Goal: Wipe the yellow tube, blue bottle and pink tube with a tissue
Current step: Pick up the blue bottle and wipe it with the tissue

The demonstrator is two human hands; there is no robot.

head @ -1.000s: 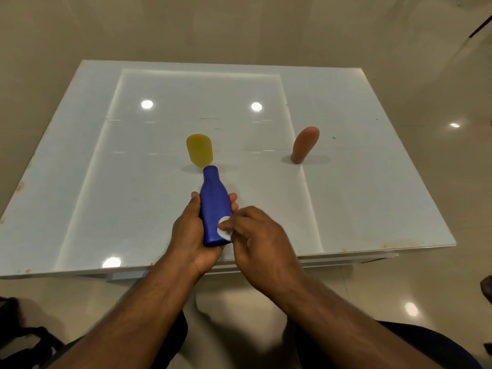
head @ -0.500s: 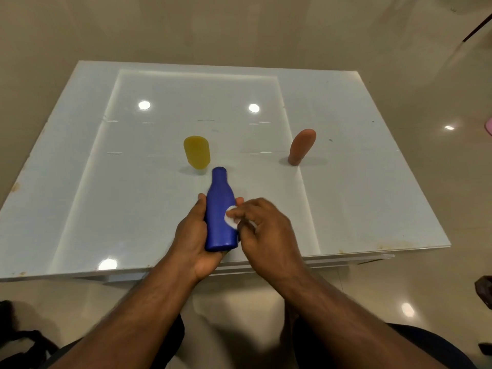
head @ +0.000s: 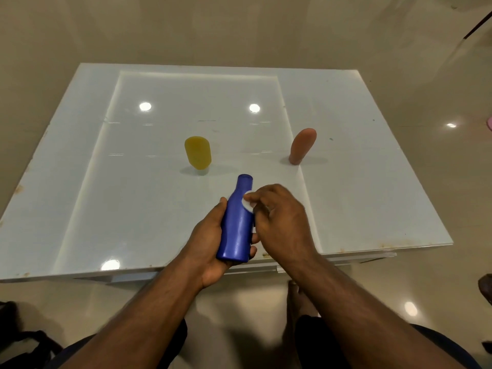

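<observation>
We see a wide white desk (head: pixel 106 209) from above. Over its near edge our left hand (head: pixel 210 243) wraps the lower body of the bottle (head: pixel 237 225), fingers closed round it, neck pointing away. Our right hand (head: pixel 282 222) pinches a small white tissue (head: pixel 246 202) against the bottle's shoulder. The bottle looks like light, stiff, smooth plastic, likely slippery, so the wide body seems the safest hold. Farther off stand the yellow tube (head: pixel 198 153) and, well apart to the right, the pink tube (head: pixel 302 146).
</observation>
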